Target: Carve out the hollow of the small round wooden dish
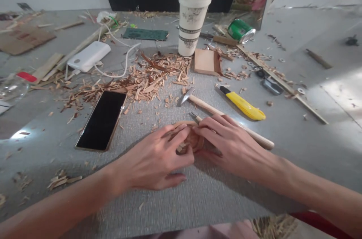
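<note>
1. While both hands lie near the front edge of the tabletop (pixel 311 148), the left hand (pixel 154 160) and right hand (pixel 226 143) meet over a small round wooden piece (pixel 190 139), which they mostly cover.
2. The left fingers (pixel 177 135) are close together and rest flat on the piece; the thumb lies on the mat below.
3. The right fingers (pixel 210 124) are slightly spread and press on the piece's far side. A thin metal tool tip (pixel 194 117) pokes out beside them; whether the hand grips it cannot be made out.
4. A hammer (pixel 223 112) lies just behind the right hand, its handle partly hidden by the knuckles.
5. A yellow utility knife (pixel 243 105) lies beyond the hammer.
6. A dark phone (pixel 102 120) lies face up left of the hands.
7. Wood shavings (pixel 141 80) are heaped toward the middle.
8. A tall paper cup (pixel 194 16) stands near the back edge, a green can (pixel 240 29) on its side to its right.
9. A white power bank (pixel 89 56) with cable sits back left.
</note>
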Tool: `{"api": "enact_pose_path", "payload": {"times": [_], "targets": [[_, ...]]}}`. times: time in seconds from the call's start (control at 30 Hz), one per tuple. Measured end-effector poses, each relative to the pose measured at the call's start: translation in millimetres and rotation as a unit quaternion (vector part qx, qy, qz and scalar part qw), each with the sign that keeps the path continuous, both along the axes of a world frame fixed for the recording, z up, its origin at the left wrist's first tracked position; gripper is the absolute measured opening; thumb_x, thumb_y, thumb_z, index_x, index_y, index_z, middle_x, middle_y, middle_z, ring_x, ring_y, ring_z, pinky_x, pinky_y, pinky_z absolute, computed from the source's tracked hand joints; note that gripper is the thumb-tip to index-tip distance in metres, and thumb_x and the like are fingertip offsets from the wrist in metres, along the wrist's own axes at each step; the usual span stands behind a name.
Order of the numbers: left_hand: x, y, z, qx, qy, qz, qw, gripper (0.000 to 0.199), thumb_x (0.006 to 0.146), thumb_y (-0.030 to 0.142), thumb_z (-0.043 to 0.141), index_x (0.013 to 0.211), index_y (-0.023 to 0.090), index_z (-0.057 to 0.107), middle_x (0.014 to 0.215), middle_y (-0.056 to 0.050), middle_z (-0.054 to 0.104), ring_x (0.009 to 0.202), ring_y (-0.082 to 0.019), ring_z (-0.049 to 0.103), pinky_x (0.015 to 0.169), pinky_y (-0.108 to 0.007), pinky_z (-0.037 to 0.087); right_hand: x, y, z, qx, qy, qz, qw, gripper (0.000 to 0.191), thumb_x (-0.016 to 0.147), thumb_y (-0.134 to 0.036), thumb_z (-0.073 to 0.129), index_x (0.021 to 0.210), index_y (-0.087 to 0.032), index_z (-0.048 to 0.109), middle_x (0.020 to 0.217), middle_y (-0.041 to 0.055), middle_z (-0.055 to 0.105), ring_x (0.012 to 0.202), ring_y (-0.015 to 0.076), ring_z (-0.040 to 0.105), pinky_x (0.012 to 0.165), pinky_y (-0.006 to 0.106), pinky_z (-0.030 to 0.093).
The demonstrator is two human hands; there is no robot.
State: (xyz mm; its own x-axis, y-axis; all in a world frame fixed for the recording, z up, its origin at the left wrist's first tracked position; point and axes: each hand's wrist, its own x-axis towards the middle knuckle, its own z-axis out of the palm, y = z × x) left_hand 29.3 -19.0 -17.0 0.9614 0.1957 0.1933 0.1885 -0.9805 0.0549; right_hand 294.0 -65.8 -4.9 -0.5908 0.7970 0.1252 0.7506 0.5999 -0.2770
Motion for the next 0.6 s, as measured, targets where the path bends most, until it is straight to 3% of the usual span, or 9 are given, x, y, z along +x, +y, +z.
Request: {"api": "enact_pose_path", "payload": {"times": [0.1, 0.27, 0.43, 0.6], "targets": [[1, 1, -2.1, -0.002, 0.003, 0.003, 1.000, 0.046, 0.101, 0.053, 0.063, 0.128, 0.017, 0.059, 0.151, -0.031, 0.054, 0.150, -0.040, 0.048, 0.115, -0.057, 0.048, 3, 3, 1.2, -0.001, 0.005, -0.004, 1.000, 0.027, 0.095, -0.032, 0.077, 0.114, -0.017, 0.065, 0.114, 0.0107, 0.069, 0.104, 0.0299, 0.063, 0.090, 0.048, 0.049], [1, 0, -6.6, 0.002, -0.017, 0.018, 1.000, 0.043, 0.105, 0.048, 0.059, 0.133, 0.016, 0.060, 0.150, -0.028, 0.057, 0.148, -0.041, 0.050, 0.113, -0.062, 0.047, 18, 13, 7.0, 0.021, 0.049, 0.008, 0.999, 0.035, 0.104, -0.033, 0.067, 0.136, -0.022, 0.062, 0.118, 0.0103, 0.072, 0.108, 0.0260, 0.068, 0.092, 0.044, 0.049], [-1, 0, -6.2, 0.004, -0.034, 0.018, 0.999, 0.042, 0.105, 0.046, 0.061, 0.133, 0.016, 0.061, 0.151, -0.025, 0.060, 0.148, -0.040, 0.051, 0.115, -0.059, 0.047, 42, 32, 9.8, 0.116, 0.028, -0.123, 0.985, 0.015, 0.107, -0.026, 0.059, 0.120, -0.023, 0.066, 0.108, 0.0075, 0.075, 0.101, 0.0254, 0.071, 0.090, 0.043, 0.051], [-2, 1, -3.5, 0.019, -0.055, 0.017, 0.998, 0.035, 0.107, 0.037, 0.058, 0.133, 0.015, 0.064, 0.144, -0.021, 0.067, 0.141, -0.032, 0.060, 0.118, -0.053, 0.047, 57, 45, -3.4, 0.133, -0.063, -0.217, 0.965, 0.025, 0.102, -0.035, 0.064, 0.123, -0.021, 0.066, 0.118, 0.0130, 0.069, 0.112, 0.0338, 0.065, 0.091, 0.048, 0.055]]}}
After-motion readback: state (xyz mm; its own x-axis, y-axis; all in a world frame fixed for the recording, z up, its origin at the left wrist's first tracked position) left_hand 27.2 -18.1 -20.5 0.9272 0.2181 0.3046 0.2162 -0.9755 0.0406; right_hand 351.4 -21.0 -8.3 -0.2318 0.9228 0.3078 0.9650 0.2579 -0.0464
